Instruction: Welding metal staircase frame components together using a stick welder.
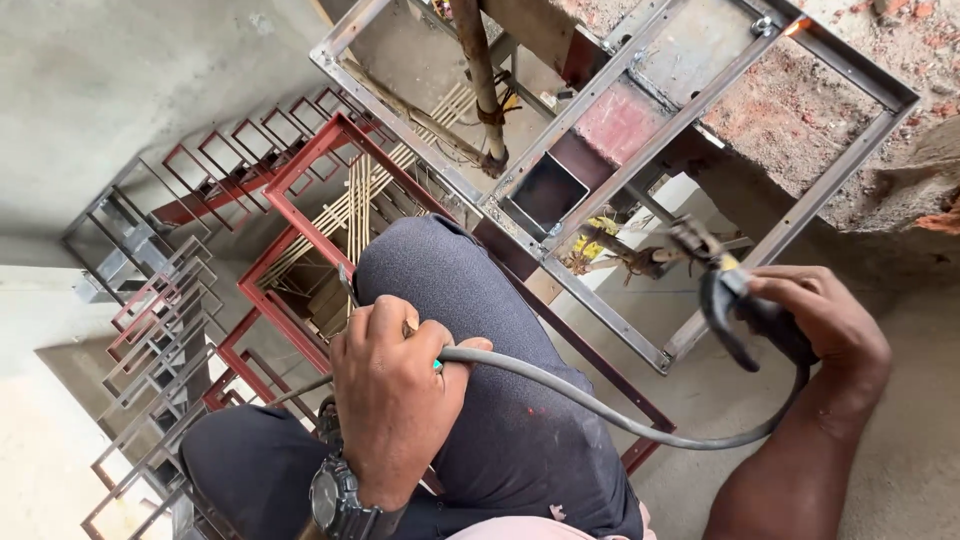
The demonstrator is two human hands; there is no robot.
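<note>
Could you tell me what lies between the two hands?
In the head view, a grey cable sags from the left hand across the person's dark-trousered knee to the electrode holder gripped by the right hand.

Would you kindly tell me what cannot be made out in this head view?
- Left hand: what it grips besides the cable, hidden by its fingers.
- Holder in the right hand: tip blurred against the frame.
- Watch: dial too small.
</note>
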